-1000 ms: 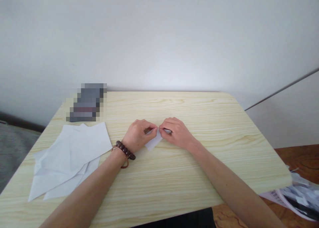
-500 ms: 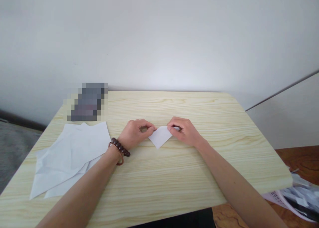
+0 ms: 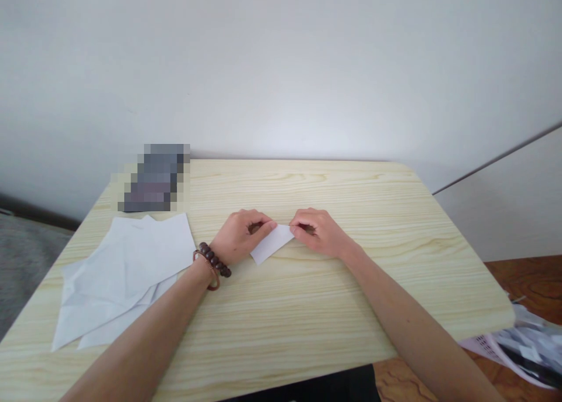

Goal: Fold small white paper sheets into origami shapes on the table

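Holds one small white paper piece between left hand and right hand, about mid-width of the surface. Left grip pinched on its upper left part, right grip pinched on its upper right corner. Cannot tell whether resting on the surface or just above. Could tear or crease crookedly, in judgement, from opposed pull or uneven pressure at the two pinches; could slip from the right grip, given only a corner held; could twist, with lower edge free. Could also disturb the loose white sheets with the left forearm, being so near. Count: two hands, one paper piece held, two bracelets on left wrist, one blurred dark object, one basket below right, at least three loose sheets, overlapping; exact number not determinable.
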Motion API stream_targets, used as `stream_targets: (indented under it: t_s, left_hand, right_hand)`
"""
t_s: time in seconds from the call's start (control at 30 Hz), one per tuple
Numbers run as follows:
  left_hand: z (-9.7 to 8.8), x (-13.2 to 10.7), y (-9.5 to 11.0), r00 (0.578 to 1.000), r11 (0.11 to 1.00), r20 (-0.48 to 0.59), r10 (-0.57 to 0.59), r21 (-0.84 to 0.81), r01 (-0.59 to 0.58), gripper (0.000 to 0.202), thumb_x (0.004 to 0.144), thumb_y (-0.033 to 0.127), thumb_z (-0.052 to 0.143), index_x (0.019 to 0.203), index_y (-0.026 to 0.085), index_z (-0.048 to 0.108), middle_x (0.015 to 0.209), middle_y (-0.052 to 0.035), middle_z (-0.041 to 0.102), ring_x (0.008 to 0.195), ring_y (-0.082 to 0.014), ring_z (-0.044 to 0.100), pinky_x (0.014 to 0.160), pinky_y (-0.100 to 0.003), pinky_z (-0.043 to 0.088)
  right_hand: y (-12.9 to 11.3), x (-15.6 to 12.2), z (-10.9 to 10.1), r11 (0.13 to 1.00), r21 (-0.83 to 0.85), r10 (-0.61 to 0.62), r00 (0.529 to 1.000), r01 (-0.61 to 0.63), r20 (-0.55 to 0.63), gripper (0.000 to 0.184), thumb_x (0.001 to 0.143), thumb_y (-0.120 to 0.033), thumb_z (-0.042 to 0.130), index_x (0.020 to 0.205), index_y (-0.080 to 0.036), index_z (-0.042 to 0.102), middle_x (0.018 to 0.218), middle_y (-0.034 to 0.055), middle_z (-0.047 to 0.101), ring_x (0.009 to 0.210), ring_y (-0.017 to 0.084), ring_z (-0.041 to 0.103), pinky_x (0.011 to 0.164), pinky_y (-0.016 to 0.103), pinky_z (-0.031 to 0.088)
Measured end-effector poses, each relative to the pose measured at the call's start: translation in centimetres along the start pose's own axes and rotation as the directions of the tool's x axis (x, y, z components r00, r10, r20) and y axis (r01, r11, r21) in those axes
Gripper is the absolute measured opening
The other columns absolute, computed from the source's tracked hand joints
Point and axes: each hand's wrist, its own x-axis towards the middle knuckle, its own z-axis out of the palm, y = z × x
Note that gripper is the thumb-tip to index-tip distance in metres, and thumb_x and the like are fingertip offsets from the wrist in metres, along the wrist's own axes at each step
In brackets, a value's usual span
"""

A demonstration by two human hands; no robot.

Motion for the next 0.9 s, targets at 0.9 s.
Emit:
stream_targets:
  t_s: [0.9]
  left_hand:
    - [-0.2,-0.2,-1.3,0.991,0.983,0.014,0.134,-0.13,-0.131,0.026,0.083,0.018,0.046,0.089,0.019,0.072,0.081,-0.0022,0.071,0.072,-0.0138,0.061,0.066,-0.025,0.047]
  right_hand:
    - [0.6,-0.2,-0.4,0.997,0.019,0.081,0.996,-0.081,-0.048,0.011,0.088,-0.024,0.053,0.079,-0.019,0.057,0.074,0.0011,0.056,0.073,0.013,0.051,0.07,0.027,0.041]
